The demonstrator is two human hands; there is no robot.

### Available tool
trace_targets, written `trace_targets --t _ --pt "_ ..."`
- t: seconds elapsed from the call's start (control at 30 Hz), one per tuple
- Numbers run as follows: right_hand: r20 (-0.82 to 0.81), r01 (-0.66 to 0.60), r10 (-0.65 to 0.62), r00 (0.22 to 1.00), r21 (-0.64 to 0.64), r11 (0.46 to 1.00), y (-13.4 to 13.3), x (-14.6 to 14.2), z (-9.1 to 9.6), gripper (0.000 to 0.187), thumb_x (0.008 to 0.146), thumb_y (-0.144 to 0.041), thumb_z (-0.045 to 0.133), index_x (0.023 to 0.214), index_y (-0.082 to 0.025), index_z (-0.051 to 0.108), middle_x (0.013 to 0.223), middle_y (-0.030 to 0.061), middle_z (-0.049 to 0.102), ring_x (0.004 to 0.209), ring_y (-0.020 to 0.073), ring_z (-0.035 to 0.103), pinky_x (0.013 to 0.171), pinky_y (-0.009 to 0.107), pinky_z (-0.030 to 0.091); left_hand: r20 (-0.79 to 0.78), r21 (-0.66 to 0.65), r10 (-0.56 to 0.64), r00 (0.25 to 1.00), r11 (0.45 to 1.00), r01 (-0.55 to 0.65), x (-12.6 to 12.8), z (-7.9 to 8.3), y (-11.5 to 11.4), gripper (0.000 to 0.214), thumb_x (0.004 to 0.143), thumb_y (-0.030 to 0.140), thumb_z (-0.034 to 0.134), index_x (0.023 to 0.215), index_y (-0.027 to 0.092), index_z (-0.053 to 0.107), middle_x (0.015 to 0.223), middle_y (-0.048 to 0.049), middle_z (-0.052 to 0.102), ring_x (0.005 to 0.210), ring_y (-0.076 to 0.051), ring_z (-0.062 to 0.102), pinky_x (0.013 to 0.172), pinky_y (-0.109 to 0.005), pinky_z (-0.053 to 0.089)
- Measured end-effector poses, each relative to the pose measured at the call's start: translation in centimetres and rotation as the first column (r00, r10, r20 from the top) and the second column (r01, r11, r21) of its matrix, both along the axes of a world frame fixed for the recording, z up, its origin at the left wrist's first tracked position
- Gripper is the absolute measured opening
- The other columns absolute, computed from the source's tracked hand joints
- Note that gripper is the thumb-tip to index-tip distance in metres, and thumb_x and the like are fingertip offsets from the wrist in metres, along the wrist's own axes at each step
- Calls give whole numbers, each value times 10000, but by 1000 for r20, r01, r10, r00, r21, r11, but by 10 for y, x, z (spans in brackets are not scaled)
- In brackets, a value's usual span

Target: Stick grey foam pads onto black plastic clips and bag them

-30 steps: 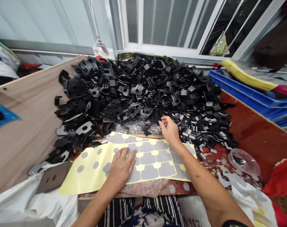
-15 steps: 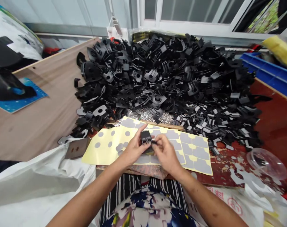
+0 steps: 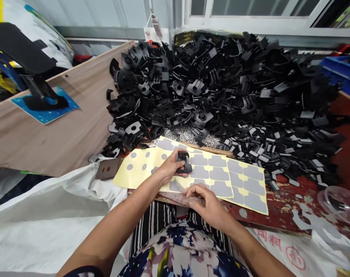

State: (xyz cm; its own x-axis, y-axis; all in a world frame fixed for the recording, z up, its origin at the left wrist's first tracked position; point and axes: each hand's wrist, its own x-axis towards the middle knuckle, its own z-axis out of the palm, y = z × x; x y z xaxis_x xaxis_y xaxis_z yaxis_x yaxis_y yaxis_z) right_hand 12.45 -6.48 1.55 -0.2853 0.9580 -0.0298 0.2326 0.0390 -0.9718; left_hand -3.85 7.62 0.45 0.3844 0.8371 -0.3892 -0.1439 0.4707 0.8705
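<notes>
My left hand [image 3: 172, 166] is closed around a black plastic clip part [image 3: 185, 161], a small bracket with a hooked top edge, above the sticker sheets. Lower and to the right, my right hand [image 3: 205, 202] is apart from the part, near the table's front edge. Its fingers are loosely curled with a gap to the thumb, and nothing shows in them. Under my left hand lie yellow backing sheets [image 3: 125, 173] with grey stickers, round ones on the left and larger cut shapes [image 3: 220, 175] on the right.
A large heap of black plastic parts [image 3: 192, 88] covers the back. Before it are small metal pieces [image 3: 180, 134] and smaller black parts [image 3: 267, 142]. A black stand [image 3: 39, 80] is at left, a clear plastic tub [image 3: 339, 204] and blue crate [image 3: 340, 73] at right.
My right hand has come away from the black part and moved down towards the table edge. My left hand keeps the part, now turned differently. The view has shifted left.
</notes>
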Motion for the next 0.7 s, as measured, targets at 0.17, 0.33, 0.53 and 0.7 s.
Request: trace_targets --t 0.17,0.33,0.53,0.7 --pt "-81 110 -106 991 46 993 5 14 30 104 874 -190 657 947 -246 607 966 24 699 950 214 666 870 343 535 108 -10 0 994 1000 1 -6 9 -10 613 687 197 847 1235 278 583 981 -7 546 716 -113 556 614 -292 610" --pt "-37 434 -441 897 275 858 31 19 10 74 897 -213 665 913 -239 598 876 8 639 859 194 627 821 325 498 372 -131 8 928 990 44 -7 25 -40 474 870 432 763 1287 271 608 1105 -58 624 853 -167 622 678 -250 545" --pt "-84 460 -457 886 281 842 40 12 -8 64 910 -220 662 919 -237 602 893 11 637 880 195 609 840 328 489 466 -161 8 885 984 76 -1 23 -55 415 973 514 607 1301 259 604 1184 -105 651 942 -235 656 744 -350 586" --pt "-106 484 -474 874 263 835 41 11 -16 70 905 -214 670 927 -234 607 905 14 634 899 196 605 853 327 489 492 -171 6 870 981 90 -2 18 -55 422 993 508 575 1337 264 587 1196 -116 643 911 -235 664 699 -356 601"
